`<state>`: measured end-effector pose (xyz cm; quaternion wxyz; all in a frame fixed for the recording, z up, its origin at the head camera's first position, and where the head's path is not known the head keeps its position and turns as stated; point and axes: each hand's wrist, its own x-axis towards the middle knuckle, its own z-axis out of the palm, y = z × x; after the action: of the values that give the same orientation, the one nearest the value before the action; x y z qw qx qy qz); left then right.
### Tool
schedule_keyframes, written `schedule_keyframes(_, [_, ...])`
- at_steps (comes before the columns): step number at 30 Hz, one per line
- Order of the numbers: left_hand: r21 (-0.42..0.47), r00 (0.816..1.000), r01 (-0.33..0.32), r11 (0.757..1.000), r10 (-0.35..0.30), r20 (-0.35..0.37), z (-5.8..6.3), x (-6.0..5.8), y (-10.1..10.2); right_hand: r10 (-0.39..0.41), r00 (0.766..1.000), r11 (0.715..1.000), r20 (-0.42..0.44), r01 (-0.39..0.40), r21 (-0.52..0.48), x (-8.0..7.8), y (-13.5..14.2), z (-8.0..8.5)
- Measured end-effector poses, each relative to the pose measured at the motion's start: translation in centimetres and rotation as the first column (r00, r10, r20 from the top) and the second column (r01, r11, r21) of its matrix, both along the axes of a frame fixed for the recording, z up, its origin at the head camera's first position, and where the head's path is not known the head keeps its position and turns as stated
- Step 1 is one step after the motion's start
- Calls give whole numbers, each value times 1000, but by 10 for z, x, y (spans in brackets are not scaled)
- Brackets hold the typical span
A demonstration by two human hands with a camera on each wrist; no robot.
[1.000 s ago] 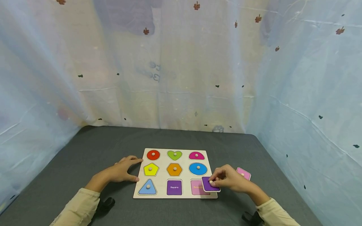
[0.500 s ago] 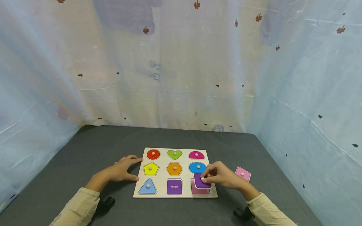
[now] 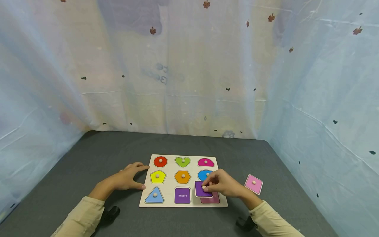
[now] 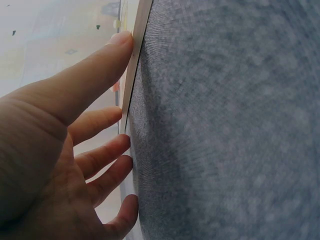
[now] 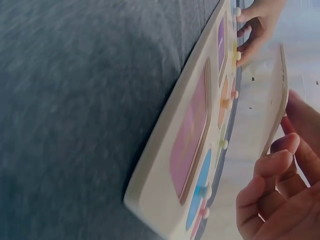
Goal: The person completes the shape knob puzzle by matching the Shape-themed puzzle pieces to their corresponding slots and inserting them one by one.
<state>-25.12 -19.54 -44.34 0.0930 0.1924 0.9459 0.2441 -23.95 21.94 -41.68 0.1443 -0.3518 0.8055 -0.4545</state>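
My right hand (image 3: 222,183) pinches the small wooden knob of a purple square puzzle piece (image 3: 200,193). In the right wrist view this puzzle piece (image 5: 276,102) hangs above the board, seen edge-on. It partly covers the pink rectangle recess in the head view. A purple recess (image 3: 182,199) labelled "Square" lies to its left. My left hand (image 3: 128,177) touches the left edge of the wooden puzzle board (image 3: 170,204), thumb and index finger spread. The left wrist view shows the thumb (image 4: 100,62) right at the board's edge.
Knobbed pieces sit in the board's other recesses, among them a blue triangle (image 3: 154,196), an orange hexagon (image 3: 180,179) and a red circle (image 3: 158,163). A pink piece (image 3: 257,188) lies on the grey tabletop (image 3: 124,144) right of the board. Pale curtains surround the table.
My right hand has carried the purple square piece leftward over the board, from above the rectangle recess's right end toward the square recess. The left hand stays in place.
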Motion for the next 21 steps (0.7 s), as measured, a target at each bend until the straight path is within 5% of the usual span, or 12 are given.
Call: schedule_keyframes(21, [-11,1000,0,1000,0,2,0,-1,0,-4,1000,1000,-22,5,20,0,-32,-5])
